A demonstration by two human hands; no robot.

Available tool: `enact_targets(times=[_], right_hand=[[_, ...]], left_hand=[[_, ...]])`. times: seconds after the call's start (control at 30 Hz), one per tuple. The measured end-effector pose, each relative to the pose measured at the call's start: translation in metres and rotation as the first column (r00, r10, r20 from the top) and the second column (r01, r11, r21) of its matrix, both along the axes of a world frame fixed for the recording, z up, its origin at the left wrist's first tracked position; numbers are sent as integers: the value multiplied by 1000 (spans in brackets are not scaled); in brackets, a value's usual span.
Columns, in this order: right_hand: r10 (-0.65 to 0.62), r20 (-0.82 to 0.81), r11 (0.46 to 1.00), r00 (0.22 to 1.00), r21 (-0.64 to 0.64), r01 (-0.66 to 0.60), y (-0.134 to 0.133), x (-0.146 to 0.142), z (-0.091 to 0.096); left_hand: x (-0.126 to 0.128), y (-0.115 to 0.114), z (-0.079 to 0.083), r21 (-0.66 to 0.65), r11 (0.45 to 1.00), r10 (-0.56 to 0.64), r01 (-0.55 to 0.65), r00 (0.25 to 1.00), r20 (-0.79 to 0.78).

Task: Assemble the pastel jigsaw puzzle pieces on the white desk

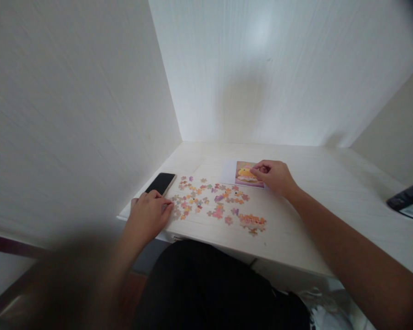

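Observation:
My right hand (274, 176) is over the right part of a picture card (242, 176) showing a yellow figure. Its thumb and forefinger are pinched together; whatever is between them is too small to make out. My left hand (150, 211) rests at the front left edge of the table, fingers loosely bent and thumb slightly apart, with nothing visible in it. Loose jigsaw pieces (192, 200) lie scattered just beside its fingertips. A joined section of orange puzzle (252, 221) lies nearer the front edge, and a small pink cluster (217, 211) sits left of it.
A black-screened phone (161, 183) lies behind my left hand. White panels (254, 91) enclose the table (306, 238) at the back and left. A dark bottle-like object (409, 199) is at the far right. My legs (206, 284) are below the front edge.

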State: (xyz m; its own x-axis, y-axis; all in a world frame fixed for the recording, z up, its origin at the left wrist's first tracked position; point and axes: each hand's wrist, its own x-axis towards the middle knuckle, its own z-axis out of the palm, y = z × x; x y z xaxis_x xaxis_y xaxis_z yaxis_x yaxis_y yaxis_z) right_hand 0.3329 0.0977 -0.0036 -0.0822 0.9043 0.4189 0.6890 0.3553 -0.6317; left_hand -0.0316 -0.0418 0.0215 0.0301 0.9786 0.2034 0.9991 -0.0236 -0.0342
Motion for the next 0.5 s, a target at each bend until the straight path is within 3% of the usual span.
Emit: enact_targets(times=[0.23,0.5], right_hand=[[22,5,1000,1000,5,-22,-1,-3,-1],[-10,6,1000,1000,7,10,-2,-3,1]], left_hand=[[6,12,4,-3,1000,-1,1,1000,11],[21,68,10,-21,995,-101,100,995,-26]])
